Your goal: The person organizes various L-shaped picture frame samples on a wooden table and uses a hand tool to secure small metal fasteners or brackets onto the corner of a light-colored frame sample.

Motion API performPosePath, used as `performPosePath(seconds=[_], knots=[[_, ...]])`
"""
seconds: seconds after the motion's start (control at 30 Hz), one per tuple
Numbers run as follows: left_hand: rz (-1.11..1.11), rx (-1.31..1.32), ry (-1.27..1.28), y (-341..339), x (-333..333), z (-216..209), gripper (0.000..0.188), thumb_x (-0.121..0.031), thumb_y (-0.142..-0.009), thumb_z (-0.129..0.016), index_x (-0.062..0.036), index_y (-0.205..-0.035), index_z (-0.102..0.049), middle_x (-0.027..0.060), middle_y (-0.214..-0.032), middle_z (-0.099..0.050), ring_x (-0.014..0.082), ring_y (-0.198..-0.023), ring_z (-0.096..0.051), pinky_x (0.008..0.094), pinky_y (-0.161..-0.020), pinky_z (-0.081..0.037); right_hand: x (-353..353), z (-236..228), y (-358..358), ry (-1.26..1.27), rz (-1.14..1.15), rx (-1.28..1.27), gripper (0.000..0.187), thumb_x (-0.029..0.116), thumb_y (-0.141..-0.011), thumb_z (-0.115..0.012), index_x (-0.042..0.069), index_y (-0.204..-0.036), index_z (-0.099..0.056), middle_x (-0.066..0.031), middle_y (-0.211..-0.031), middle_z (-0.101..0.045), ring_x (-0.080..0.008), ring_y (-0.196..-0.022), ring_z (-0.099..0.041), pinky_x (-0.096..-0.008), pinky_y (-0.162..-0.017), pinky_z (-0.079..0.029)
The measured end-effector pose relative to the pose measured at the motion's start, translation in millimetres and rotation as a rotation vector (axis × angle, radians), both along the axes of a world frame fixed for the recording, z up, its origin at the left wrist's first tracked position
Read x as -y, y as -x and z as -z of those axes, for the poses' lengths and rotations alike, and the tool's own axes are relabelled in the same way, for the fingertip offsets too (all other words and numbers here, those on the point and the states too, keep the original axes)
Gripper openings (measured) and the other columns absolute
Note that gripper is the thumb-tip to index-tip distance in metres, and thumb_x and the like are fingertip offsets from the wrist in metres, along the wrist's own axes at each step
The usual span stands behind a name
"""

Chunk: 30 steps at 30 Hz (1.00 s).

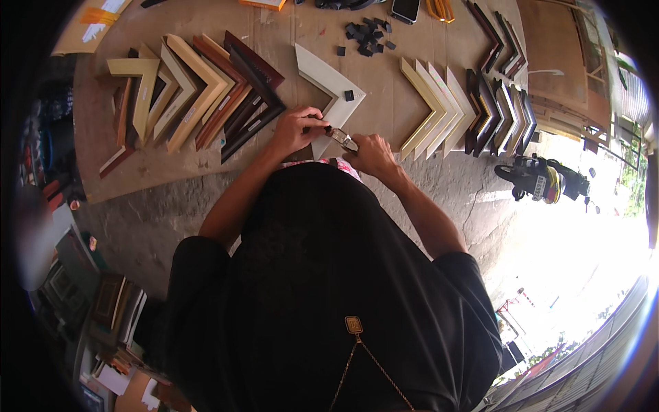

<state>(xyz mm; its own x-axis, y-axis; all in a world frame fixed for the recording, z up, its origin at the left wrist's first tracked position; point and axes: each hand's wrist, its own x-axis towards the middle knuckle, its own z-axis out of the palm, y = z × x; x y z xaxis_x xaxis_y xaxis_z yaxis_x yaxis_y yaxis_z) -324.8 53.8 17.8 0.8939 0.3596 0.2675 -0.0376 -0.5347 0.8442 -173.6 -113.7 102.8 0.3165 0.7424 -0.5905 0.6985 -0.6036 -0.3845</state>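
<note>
My right hand point(374, 156) is wrapped round the handles of metal pliers point(342, 139), whose jaws point toward my left hand point(299, 130). The left fingers are pinched at the jaws on a small dark piece point(328, 129), mostly hidden by the fingertips. Beneath and beyond both hands lies a white corner frame sample point(328, 74), its point to the right. One black square piece point(349, 95) rests on it near that point. Farther off, a loose pile of small black squares point(367, 34) is scattered on the brown table point(288, 27).
Wood-toned and dark corner samples point(195, 82) overlap at the left. Gold and white ones point(439, 103) stand in a row at the right, with darker ones point(498, 110) beyond. A phone point(406, 9) lies at the far edge. A motorbike point(546, 178) is parked right of the table.
</note>
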Motion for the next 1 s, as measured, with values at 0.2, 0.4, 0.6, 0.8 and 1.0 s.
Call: performPosePath(seconds=[0.2, 0.4, 0.6, 0.8, 1.0], knots=[[-0.355, -0.293, -0.100, -21, 23, -13, 0.077, -0.033, -0.066, -0.083, -0.0057, -0.131, -0.053, 0.0123, -0.102, -0.063, 0.0298, -0.091, -0.061, 0.0377, -0.077, -0.048, 20, -24, -17, -0.216, 0.376, -0.185, 0.043, 0.040, -0.081, -0.068, -0.001, -0.095, -0.066, -0.0225, -0.076, -0.066, -0.0414, -0.077, -0.065, -0.0469, -0.072, -0.050], [-0.287, -0.418, -0.152, -37, 46, -10, 0.095, -0.026, -0.060, -0.082, -0.0046, -0.141, -0.036, 0.0189, -0.115, -0.056, 0.0365, -0.104, -0.055, 0.0446, -0.092, -0.045, 25, -10, -68, -0.167, 0.446, -0.150, 0.051, 0.041, -0.085, -0.062, -0.008, -0.098, -0.063, -0.0326, -0.084, -0.064, -0.0433, -0.092, -0.065, -0.0482, -0.079, -0.049], [-0.223, -0.338, -0.122, -4, 37, -12, 0.085, -0.018, -0.059, -0.075, -0.0052, -0.136, -0.041, 0.0182, -0.114, -0.055, 0.0366, -0.107, -0.052, 0.0457, -0.094, -0.042, 15, 6, -89, -0.039, 0.469, -0.182, 0.060, 0.045, -0.083, -0.063, -0.013, -0.094, -0.063, -0.0369, -0.091, -0.062, -0.0462, -0.098, -0.062, -0.0473, -0.085, -0.049], [-0.230, -0.372, -0.291, -2, 30, -37, 0.075, -0.020, -0.060, -0.075, -0.0059, -0.129, -0.049, 0.0171, -0.112, -0.055, 0.0355, -0.105, -0.052, 0.0444, -0.089, -0.042, 10, 7, -91, -0.069, 0.351, -0.091, 0.060, 0.046, -0.083, -0.061, -0.012, -0.094, -0.065, -0.0372, -0.097, -0.062, -0.0482, -0.100, -0.061, -0.0485, -0.089, -0.049], [-0.389, -0.143, -0.354, -106, -1, -39, 0.047, -0.023, -0.075, -0.074, -0.0104, -0.118, -0.060, 0.0118, -0.102, -0.060, 0.0338, -0.094, -0.055, 0.0443, -0.086, -0.042, 2, 13, -80, 0.040, 0.417, -0.108, 0.059, 0.048, -0.082, -0.063, -0.008, -0.101, -0.065, -0.0319, -0.100, -0.064, -0.0448, -0.101, -0.062, -0.0484, -0.088, -0.050]])
